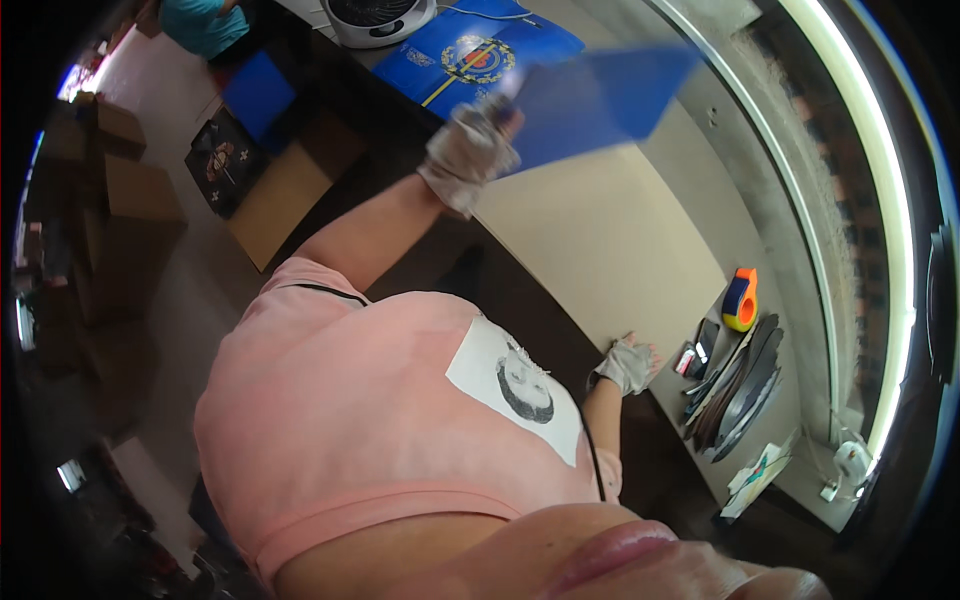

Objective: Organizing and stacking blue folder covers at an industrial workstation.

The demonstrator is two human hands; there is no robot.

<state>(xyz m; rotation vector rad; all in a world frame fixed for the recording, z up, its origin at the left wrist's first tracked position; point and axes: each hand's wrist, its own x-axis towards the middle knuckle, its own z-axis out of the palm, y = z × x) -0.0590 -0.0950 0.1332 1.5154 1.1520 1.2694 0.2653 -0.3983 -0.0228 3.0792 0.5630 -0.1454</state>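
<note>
Both my hands wear pale grey gloves. My left hand [468, 150] is raised over the table and is closed on the corner of a plain blue sheet [600, 100], which is blurred and hangs above a large beige board [600, 230]. My right hand [628, 362] lies flat, fingers apart, on the near corner of that board and holds nothing. My pink shirt fills the lower left of the view.
A blue sheet with an emblem [470, 55] and a white fan [375, 20] lie at the table's far end. An orange tape dispenser [740, 300], a phone [705, 340] and stacked dark discs [745, 385] sit right. Cardboard boxes [140, 200] stand left; a person in teal [205, 22] is beyond.
</note>
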